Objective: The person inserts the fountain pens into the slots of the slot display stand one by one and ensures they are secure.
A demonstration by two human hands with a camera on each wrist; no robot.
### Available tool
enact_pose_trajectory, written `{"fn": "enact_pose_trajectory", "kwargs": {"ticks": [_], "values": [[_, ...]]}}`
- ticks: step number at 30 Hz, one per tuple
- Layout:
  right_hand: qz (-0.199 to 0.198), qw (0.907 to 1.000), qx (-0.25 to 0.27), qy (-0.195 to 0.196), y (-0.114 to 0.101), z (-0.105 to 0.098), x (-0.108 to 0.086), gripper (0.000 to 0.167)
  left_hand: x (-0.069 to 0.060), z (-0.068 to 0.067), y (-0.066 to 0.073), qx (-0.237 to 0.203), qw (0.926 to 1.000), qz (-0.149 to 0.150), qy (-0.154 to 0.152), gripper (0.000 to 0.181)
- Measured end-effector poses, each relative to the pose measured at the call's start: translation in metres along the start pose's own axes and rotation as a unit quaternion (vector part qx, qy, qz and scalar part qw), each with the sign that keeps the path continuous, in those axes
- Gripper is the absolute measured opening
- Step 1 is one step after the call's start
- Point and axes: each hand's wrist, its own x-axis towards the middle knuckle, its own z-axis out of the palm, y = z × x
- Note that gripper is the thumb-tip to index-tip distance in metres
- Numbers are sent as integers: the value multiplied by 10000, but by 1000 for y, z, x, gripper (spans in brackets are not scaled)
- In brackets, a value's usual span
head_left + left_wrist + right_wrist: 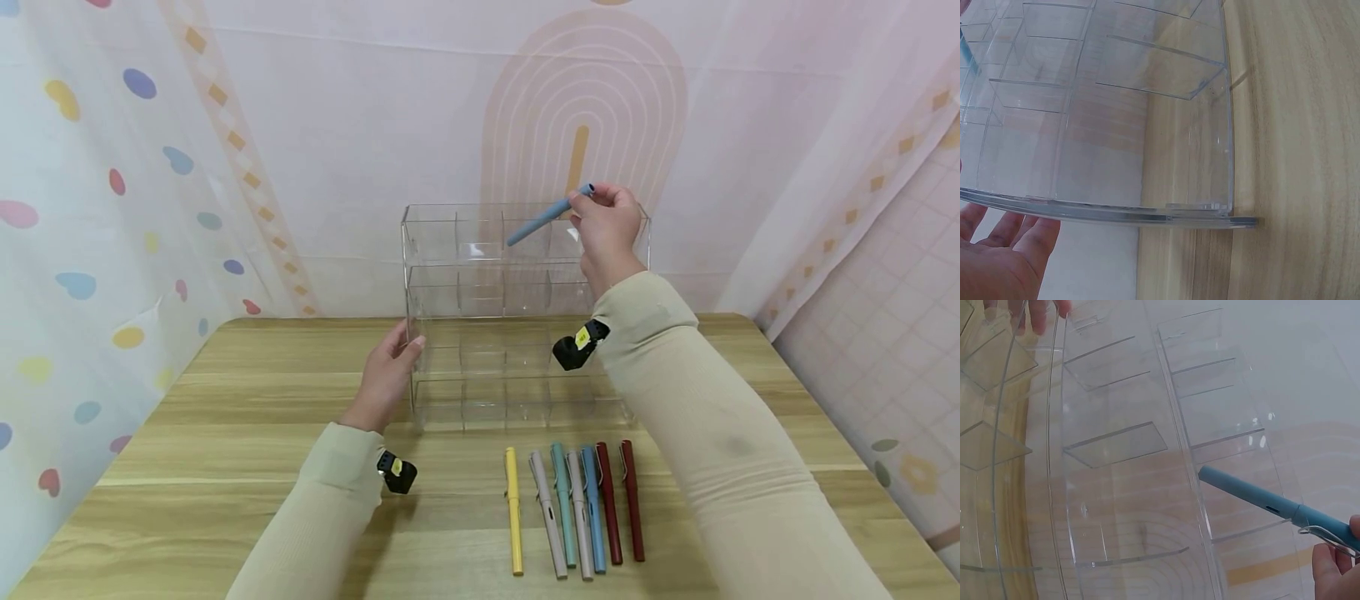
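My right hand (609, 229) pinches a blue pen (551, 220) by its capped end. The pen slants down to the left in front of the top tier of a clear acrylic rack (480, 265). In the right wrist view the clip on the blue pen (1250, 495) shows near the fingertips, and its far end is beside the top tier's front edge. My left hand (386, 375) grips the rack's left side edge, thumb toward the front. The left wrist view shows the fingers (1038, 240) against the side panel.
Several pens lie side by side before the rack: a yellow pen (513, 511), two greyish pens, a teal pen (564, 504), a blue one and two dark red pens (632, 500). The wooden table (247, 467) meets a patterned curtain (337, 150) behind.
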Motion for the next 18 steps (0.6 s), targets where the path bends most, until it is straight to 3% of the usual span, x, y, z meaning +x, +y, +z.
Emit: {"fn": "enact_pose_trajectory", "kwargs": {"ticks": [13, 18], "values": [[14, 9973, -732, -100, -4, -5, -1, 18, 0, 2, 0, -39, 10000, -40, 5, 53], [90, 9962, -831, -233, -8, -9, 0, 28, 0, 4, 0, -39, 10000, -53, 32, 54]]}}
